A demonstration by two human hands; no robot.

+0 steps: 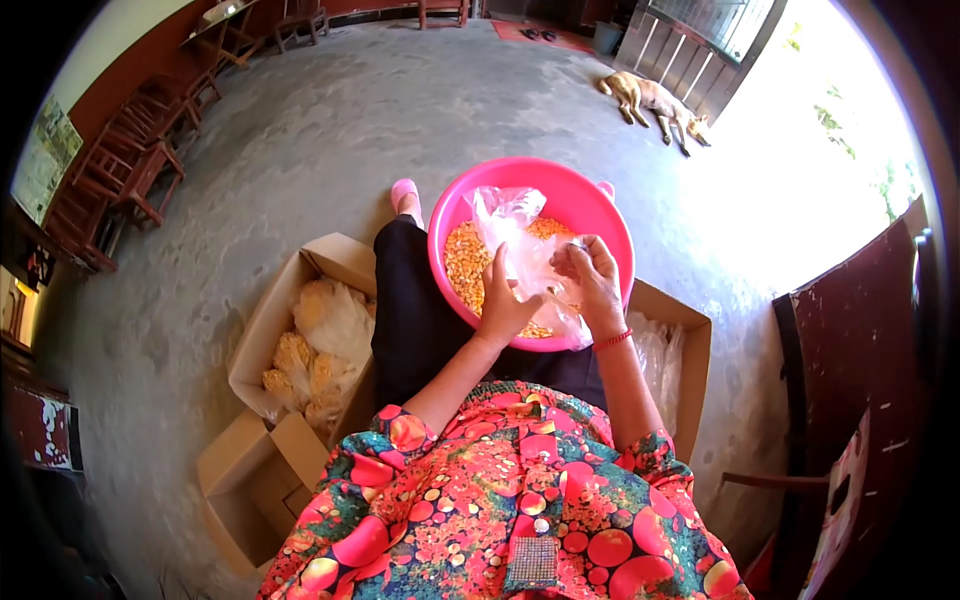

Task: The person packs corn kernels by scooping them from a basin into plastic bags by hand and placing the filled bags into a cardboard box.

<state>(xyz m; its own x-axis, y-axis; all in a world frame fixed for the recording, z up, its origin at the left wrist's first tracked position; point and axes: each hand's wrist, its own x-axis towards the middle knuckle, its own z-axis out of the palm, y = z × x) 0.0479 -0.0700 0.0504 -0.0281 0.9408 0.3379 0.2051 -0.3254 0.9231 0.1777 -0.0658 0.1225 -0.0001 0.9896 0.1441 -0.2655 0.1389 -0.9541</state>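
A pink basin [612, 200] rests at my lap, with yellow corn kernels [466, 262] in it. A clear plastic bag [525, 250] lies crumpled over the kernels and reaches the near rim. My left hand [508, 302] is at the bag's left side, thumb and fingers spread apart. On the other side, my right hand [594, 280] has its fingertips pinched together above the bag's right edge. A small shiny bit shows at those fingertips, too small to name. A red bracelet [612, 340] circles the right wrist.
To my left stands a cardboard box [262, 335] with filled plastic bags [325, 335]; an open box [240, 480] is nearer. Another box [695, 350] at my right contains clear plastic [655, 360]. A dog [655, 103] lies near the bright doorway. Wooden chairs [130, 175] line the left wall.
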